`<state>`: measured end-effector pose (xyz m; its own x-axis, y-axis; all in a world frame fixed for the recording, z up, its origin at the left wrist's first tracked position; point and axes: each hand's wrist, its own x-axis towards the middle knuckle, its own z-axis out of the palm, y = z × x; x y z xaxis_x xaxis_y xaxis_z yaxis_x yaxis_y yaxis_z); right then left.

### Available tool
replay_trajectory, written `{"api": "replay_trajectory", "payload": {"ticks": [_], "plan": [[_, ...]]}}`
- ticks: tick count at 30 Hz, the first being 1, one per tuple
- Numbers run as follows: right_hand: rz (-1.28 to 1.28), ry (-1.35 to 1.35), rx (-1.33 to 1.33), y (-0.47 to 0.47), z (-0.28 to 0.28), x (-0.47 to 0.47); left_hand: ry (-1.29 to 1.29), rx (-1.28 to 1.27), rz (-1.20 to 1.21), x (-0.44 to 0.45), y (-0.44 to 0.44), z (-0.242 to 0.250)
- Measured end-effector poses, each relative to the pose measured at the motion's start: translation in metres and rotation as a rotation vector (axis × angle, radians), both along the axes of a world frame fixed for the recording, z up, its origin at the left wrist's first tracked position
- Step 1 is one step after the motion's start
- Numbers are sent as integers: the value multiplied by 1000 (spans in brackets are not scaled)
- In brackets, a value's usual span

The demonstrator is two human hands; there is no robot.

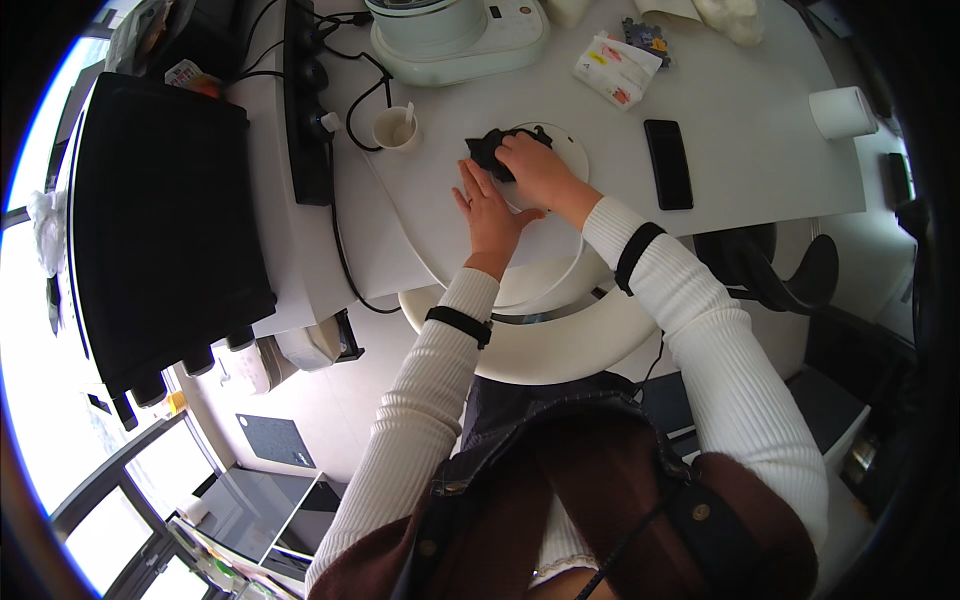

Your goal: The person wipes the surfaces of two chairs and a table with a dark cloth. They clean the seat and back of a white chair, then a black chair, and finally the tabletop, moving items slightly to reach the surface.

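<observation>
My right hand (pixel 536 169) bunches up a crumpled black cloth (pixel 487 150) and presses it onto a flat, round white disc (pixel 574 161) on the table. My left hand (pixel 491 221) lies flat beside it with fingers apart, fingertips at the near edge of the cloth and thumb pointing right. Both hands and the cloth hide much of the disc. A thin white cord (pixel 397 217) runs from a white plug, loops over the table's front edge and comes back up towards the disc.
A paper cup (pixel 395 129) with a white stick stands left, near a black power strip (pixel 307 112). Behind is a pale green kitchen appliance (pixel 457 37). Rightward lie a white packet (pixel 616 71), a black phone (pixel 668 165) and a white cup-like cylinder (pixel 841 112). A black oven (pixel 169 217) stands far left.
</observation>
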<state>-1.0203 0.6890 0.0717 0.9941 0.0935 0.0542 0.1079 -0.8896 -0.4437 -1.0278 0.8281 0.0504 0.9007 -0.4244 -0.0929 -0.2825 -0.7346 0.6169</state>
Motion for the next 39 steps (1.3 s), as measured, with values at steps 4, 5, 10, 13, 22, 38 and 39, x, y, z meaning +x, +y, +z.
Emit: {"api": "replay_trajectory", "payload": {"ticks": [4, 5, 10, 13, 22, 38, 39], "plan": [[73, 49, -73, 11, 6, -9, -140, 135, 77, -9, -3, 10], [132, 100, -88, 13, 6, -10, -111, 169, 63, -9, -2, 15], [84, -79, -135, 22, -1, -17, -316, 1, -70, 37, 34, 52], [52, -124, -174, 28, -10, -19, -328, -317, -258, 79, 9, 63], [-70, -260, -169, 45, -32, -16, 501, 126, -523, 128, -76, 51], [-353, 53, -182, -51, 5, -80, -2, 64, -851, 124, -50, 8], [-466, 78, -164, -64, 6, -73, 56, 80, -827, 124, -51, 11]]}}
